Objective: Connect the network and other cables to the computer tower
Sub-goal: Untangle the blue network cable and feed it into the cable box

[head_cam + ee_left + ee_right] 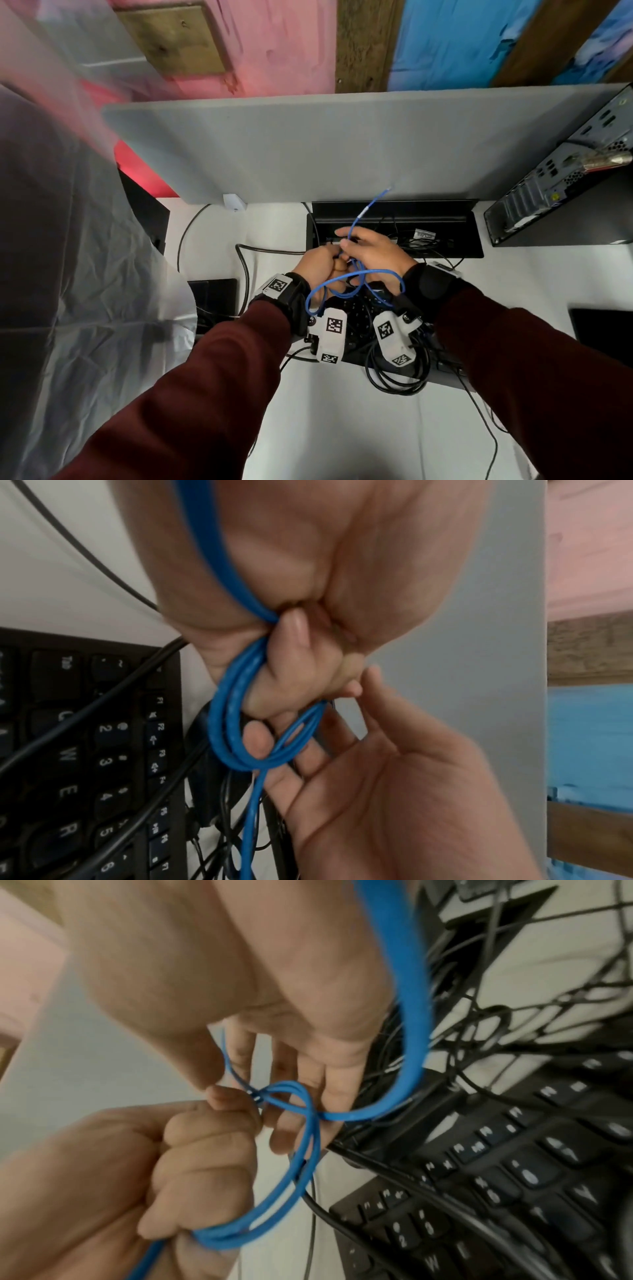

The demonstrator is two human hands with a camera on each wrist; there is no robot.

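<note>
Dark maroon sleeves [191, 383] cover both arms. Black wrist straps [294, 301] carry white camera housings [330, 334] with square black-and-white markers, possibly wired.

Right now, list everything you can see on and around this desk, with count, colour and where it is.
network cable: one, blue, looped between both hands, free end in the air toward the divider
tower: one, black, far right of the desk, rear ports facing the person
keyboard: one, black, under the hands
cable tray: one, black, open, behind the hands, wires inside
black cables: several, over the keyboard and desk
desk: one, white
divider: one, grey, along the desk's back edge
left hand: fist gripping the blue loops
right hand: fingers extended, blue cable running across them
sleeves: two, maroon
</note>
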